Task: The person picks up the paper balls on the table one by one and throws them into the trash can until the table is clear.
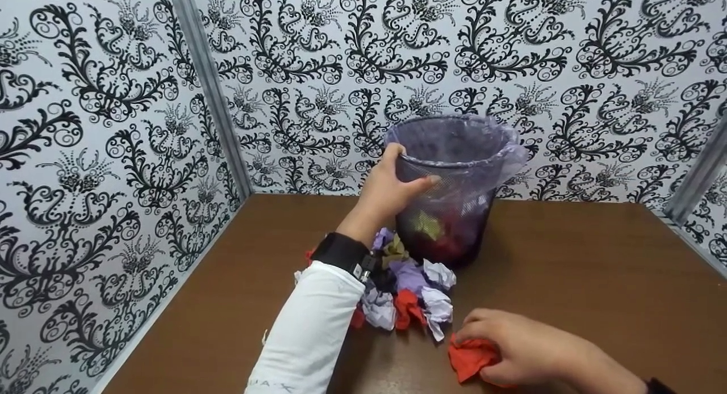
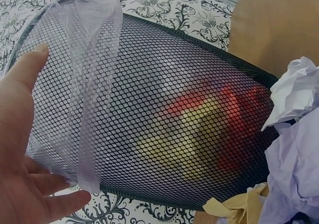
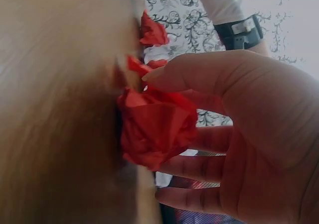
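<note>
Nearest the camera, the right hand (image 1: 528, 348) lies low on the brown surface (image 1: 596, 280), its fingers (image 3: 199, 72) curled round a crumpled red paper ball (image 1: 470, 357) that rests on the wood; the right wrist view shows the thumb above the ball and the other fingers cupped beneath it. Just beyond, a heap of crumpled papers (image 1: 409, 297) in lilac, white, red and tan lies against the foot of a black mesh wastebasket (image 1: 448, 212). The left hand (image 1: 389, 189), on a white-sleeved arm with a black wrist strap (image 1: 341, 252), holds the basket near its rim, thumb on one side and fingers wrapped across the mesh. A translucent purple bag liner (image 1: 505, 150) folds over the rim. Red and yellow paper shows through the mesh inside. Behind stands black-and-white patterned wallpaper (image 1: 568, 53).
</note>
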`<state>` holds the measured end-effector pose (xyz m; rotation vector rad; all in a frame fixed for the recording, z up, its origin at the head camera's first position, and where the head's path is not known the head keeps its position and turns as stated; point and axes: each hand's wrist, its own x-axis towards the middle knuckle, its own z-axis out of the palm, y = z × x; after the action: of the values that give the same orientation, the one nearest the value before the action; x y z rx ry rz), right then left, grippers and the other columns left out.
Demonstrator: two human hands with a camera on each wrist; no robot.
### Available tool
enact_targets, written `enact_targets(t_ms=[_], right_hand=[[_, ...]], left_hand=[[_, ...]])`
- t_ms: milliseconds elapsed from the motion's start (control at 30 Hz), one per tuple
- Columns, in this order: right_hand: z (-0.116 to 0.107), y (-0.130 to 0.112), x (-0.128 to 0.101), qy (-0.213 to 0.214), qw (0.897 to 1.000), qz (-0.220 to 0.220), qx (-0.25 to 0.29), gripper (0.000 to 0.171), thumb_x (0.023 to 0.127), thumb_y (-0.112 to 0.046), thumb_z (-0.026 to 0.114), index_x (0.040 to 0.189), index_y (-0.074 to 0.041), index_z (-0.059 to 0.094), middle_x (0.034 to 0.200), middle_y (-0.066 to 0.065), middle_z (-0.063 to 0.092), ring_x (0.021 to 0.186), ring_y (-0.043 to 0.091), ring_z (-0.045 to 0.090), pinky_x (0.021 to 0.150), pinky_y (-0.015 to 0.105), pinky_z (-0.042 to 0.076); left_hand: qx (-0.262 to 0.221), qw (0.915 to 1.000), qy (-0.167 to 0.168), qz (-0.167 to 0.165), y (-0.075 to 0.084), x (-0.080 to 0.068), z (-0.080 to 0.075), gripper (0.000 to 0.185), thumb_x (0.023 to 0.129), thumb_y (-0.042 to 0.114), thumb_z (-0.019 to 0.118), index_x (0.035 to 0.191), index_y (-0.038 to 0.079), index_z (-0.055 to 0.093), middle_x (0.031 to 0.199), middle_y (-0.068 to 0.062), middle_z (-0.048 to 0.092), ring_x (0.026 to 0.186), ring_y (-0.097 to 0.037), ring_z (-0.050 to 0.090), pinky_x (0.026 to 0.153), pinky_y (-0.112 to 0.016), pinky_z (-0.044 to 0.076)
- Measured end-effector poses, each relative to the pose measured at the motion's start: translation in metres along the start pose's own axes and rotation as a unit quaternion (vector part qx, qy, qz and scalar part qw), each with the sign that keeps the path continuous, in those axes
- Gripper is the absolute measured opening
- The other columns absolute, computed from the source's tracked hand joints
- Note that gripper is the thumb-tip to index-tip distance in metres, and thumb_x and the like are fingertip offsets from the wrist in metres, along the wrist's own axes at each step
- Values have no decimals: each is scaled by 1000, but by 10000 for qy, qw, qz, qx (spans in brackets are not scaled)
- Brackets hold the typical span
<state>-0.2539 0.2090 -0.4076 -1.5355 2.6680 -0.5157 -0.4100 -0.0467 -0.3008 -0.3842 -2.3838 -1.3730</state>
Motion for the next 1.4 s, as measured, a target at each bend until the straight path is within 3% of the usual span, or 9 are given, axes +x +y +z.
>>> enact_targets(t_ms=[133, 367, 767, 1100, 1400], right_hand=[[4, 6, -2, 10, 10000, -2, 69, 50, 69, -14, 74, 114, -31, 65, 104, -16, 56, 88, 2, 52, 74, 17, 45], [8, 14, -5, 109, 9995, -281, 134, 43, 69, -11, 74, 106, -32, 65, 88, -17, 51, 75, -1, 43, 63, 12, 37], [-3, 14, -4, 196, 9996, -207, 17, 40, 69, -8, 71, 99, -34, 66, 89, -19, 55, 77, 0, 48, 67, 14, 41], [-26, 12, -11, 695, 9970, -264, -220, 41, 68, -7, 74, 93, -38, 63, 83, -21, 51, 72, -2, 45, 64, 13, 38], [-62, 19, -25, 1575, 9861, -521, -92, 51, 63, 0, 78, 102, -30, 66, 92, -18, 58, 78, 0, 52, 65, 13, 41]], left_hand=[[-94, 9999, -65, -51, 0, 0, 1, 72, 60, 65, 80, 114, 34, 45, 104, 8, 60, 92, -11, 62, 79, -33, 54], [314, 9995, 69, -12, -1, 0, 3, 70, 61, 64, 81, 112, 36, 43, 101, 7, 60, 88, -14, 61, 74, -33, 52], [293, 9995, 66, 41, -1, 2, -1, 74, 62, 63, 81, 117, 32, 44, 104, 6, 60, 92, -14, 61, 79, -35, 53], [220, 9997, 30, 79, 0, 1, 0, 75, 60, 66, 80, 116, 32, 44, 106, 5, 60, 93, -14, 61, 79, -35, 54], [86, 9999, 33, 133, -1, 1, 0, 70, 62, 65, 80, 113, 34, 43, 98, 6, 61, 84, -13, 63, 69, -30, 54]])
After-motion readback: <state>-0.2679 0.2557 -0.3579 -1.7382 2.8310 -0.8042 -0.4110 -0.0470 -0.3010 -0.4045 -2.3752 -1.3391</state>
